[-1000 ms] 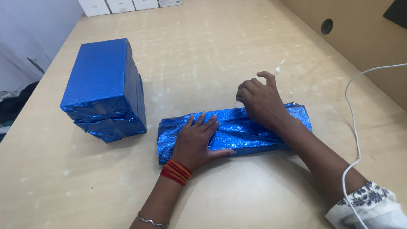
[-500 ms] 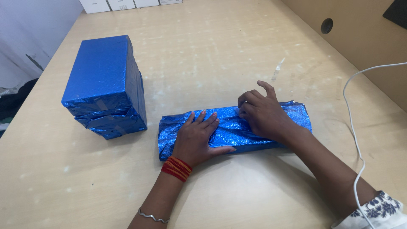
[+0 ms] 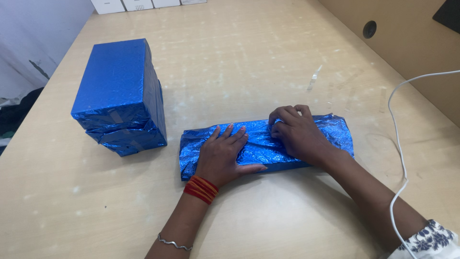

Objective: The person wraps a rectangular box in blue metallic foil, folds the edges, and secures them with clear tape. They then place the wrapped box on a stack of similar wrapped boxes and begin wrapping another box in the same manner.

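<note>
1. While our hands work at the near edge, the light wooden table (image 3: 268,57) fills almost the whole view, and everything else lies on it.
2. Well to the left stands the stack of two blue-wrapped boxes (image 3: 120,96), one box on top of the other, clear of both our hands.
3. Before us lies the long flat parcel in crinkled blue foil (image 3: 261,146), set across the table with its long side toward us, to the right of the stack and apart from it.
4. Our left hand (image 3: 223,156) lies palm down on the left half of the parcel, fingers straight and slightly apart, thumb stretched along the near edge; it presses, it does not grasp.
5. Our right hand (image 3: 297,134) rests on the right half, fingers curled together and pinched on a fold of the foil near the top edge.
6. A white cable (image 3: 400,153) curves along the right side of the table, near our right forearm.
7. A small strip of clear tape (image 3: 314,79) lies beyond the parcel, apart from it.
8. Red threads (image 3: 200,188) circle our left wrist, with a thin silver bangle (image 3: 175,243) lower on the forearm.
</note>
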